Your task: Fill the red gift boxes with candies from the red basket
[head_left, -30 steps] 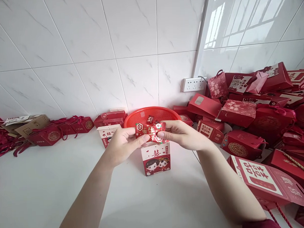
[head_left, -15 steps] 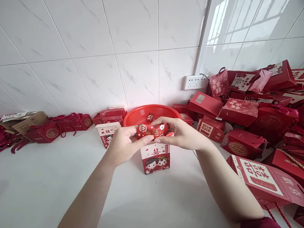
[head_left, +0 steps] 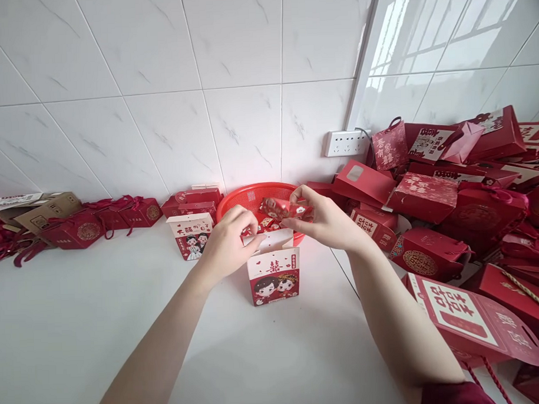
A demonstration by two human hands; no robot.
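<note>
A small red and white gift box [head_left: 274, 278] with two cartoon figures on its front stands upright on the table, its white top flaps open. My left hand [head_left: 229, 241] is curled at the box's upper left edge, thumb against the white rim; its fingertips are partly hidden. My right hand [head_left: 325, 220] pinches a red flower-printed wrapped candy [head_left: 278, 207] between thumb and fingers, above and behind the box opening. Behind the box, a red plastic basket [head_left: 234, 197] contains red wrapped pieces, partly covered by my hands.
Another cartoon-printed box [head_left: 193, 237] stands to the left of the basket. Red boxes with ribbons [head_left: 89, 232] line the wall at the far left. A big heap of red gift boxes [head_left: 424, 196] fills the right side, below a white power strip [head_left: 347, 143].
Both hands held the red candy together over the box. Now only my right hand has it, farther back and higher, and my left hand has dropped to the box's rim.
</note>
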